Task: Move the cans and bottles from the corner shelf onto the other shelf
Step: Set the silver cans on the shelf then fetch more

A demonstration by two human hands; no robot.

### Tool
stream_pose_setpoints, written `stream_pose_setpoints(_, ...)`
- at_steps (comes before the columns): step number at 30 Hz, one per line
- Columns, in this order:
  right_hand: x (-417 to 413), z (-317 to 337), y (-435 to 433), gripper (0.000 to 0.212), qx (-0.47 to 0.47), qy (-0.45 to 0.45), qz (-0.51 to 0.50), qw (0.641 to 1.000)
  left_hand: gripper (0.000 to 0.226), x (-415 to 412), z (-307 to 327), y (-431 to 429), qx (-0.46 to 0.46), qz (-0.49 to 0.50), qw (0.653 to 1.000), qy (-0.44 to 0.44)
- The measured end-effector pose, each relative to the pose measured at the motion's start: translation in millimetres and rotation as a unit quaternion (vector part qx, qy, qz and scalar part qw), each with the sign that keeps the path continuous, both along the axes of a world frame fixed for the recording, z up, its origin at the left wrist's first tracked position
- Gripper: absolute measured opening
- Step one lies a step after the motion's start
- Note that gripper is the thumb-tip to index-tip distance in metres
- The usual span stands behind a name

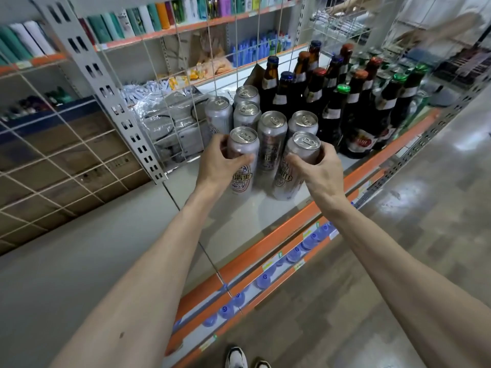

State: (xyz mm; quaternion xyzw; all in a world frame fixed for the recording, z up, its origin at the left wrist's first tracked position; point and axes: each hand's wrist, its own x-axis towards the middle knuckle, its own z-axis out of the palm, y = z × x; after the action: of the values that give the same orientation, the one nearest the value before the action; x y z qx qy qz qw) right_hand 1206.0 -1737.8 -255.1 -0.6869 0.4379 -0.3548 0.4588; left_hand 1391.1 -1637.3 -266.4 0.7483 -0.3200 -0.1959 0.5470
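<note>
left hand (pixel 216 162) wrapped round a silver can (pixel 243 158), right hand (pixel 322 166) gripping another can (pixel 297 166), both on the shelf (pixel 252 224), dark bottles (pixel 356 102) behind

Glossy metal cans (pixel 272 140), dark glass bottles (pixel 332 102)

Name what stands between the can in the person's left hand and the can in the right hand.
In the head view, a third silver can stands upright between the left-hand can and the right-hand can, slightly further back.
</note>
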Motion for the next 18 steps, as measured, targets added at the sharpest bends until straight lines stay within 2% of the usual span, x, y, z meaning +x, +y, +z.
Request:
stream_pose_setpoints(5, 0.1, 10.7, 3.7, 0.045, 0.021, -0.017, 0.097, 0.995, 0.055, 2.3, 16.3, 18.9, 0.015, 0.017, 1.0, 0.01)
stream_pose_setpoints(8, 11.8, 19.4, 10.9, 0.05, 0.05, -0.039, 0.145, 0.987, 0.057, 6.2, 32.3, 36.9, 0.011, 0.044, 0.999, 0.015)
stream_pose_setpoints(12, 32.5, 29.7, 25.2, 0.045, 0.055, -0.05, 0.22, 0.973, 0.041, 14.6, 50.9, 74.6, 0.007, 0.074, 0.997, 0.008)
stream_pose_setpoints(18, 74.5, 46.1, 66.3, 0.038, 0.052, -0.051, 0.297, 0.952, 0.067, 34.5, 69.3, 153.3, 0.036, 0.182, 0.983, 0.01)
